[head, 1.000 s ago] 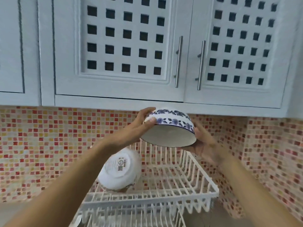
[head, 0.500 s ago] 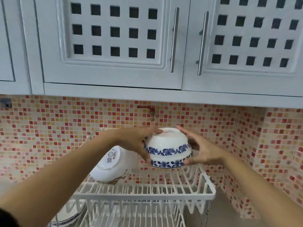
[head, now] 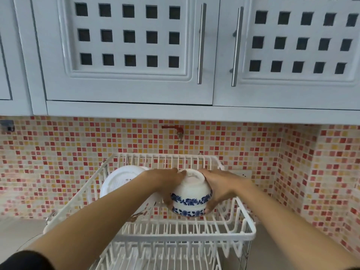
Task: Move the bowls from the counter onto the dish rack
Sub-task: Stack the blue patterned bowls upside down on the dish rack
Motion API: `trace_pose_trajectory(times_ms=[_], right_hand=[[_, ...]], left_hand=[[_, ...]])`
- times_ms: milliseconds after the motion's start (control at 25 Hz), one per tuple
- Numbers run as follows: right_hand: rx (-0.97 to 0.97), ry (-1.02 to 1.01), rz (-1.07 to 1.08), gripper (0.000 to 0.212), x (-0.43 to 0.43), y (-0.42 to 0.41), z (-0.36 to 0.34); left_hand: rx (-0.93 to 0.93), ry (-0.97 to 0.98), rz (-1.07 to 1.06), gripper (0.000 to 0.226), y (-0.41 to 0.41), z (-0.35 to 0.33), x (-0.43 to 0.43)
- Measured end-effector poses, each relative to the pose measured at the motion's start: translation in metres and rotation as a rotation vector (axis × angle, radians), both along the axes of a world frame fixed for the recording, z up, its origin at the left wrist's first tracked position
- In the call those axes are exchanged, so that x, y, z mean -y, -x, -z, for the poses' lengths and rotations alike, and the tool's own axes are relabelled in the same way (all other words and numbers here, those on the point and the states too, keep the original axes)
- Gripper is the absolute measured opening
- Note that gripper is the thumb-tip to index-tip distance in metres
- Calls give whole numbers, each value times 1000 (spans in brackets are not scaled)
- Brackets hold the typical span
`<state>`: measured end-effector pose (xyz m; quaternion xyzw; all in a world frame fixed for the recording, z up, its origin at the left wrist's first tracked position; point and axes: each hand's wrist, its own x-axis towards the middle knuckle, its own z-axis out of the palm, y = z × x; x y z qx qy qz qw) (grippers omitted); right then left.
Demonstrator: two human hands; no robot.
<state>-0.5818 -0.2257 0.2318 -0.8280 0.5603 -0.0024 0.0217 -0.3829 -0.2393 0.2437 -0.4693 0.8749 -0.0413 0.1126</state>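
A white bowl with blue flower bands point(head: 191, 193) is upside down inside the upper tier of the white wire dish rack point(head: 247, 233). My left hand point(head: 165, 182) grips its left side and my right hand point(head: 219, 189) grips its right side. I cannot tell whether the bowl's rim touches the rack wires. A second white bowl point(head: 120, 182) leans tilted in the rack's left part, its base with a label facing me, partly hidden by my left forearm.
The rack has a lower tier point(head: 155, 258) beneath. Behind it is a red and yellow mosaic tile wall with a small red tap point(head: 176, 130). White cabinets with metal handles point(head: 200, 43) hang overhead. Grey counter point(head: 17, 230) shows at the left.
Both hands have turned the blue-patterned bowl upside down and lowered it from above the rack down into the upper tier. The view has tilted downward.
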Motion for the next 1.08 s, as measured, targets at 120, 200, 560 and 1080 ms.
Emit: trace_pose_trajectory(times_ms=[120,200,560,1080], right_hand=[[-24,-37,31,114,1,-5,0],[-23,-63,45,114,2,-6,-4],[-174,-38,271,106,-18,-24,-26],[324,238,-15,60,-76,-286,-37]], left_hand=[[28,-7,-47,119,6,5,3],[56,-9,-81,120,11,4,3],[-84,87,-17,95,4,-27,-19],[-394,401,-149,44,-271,-40,-65]])
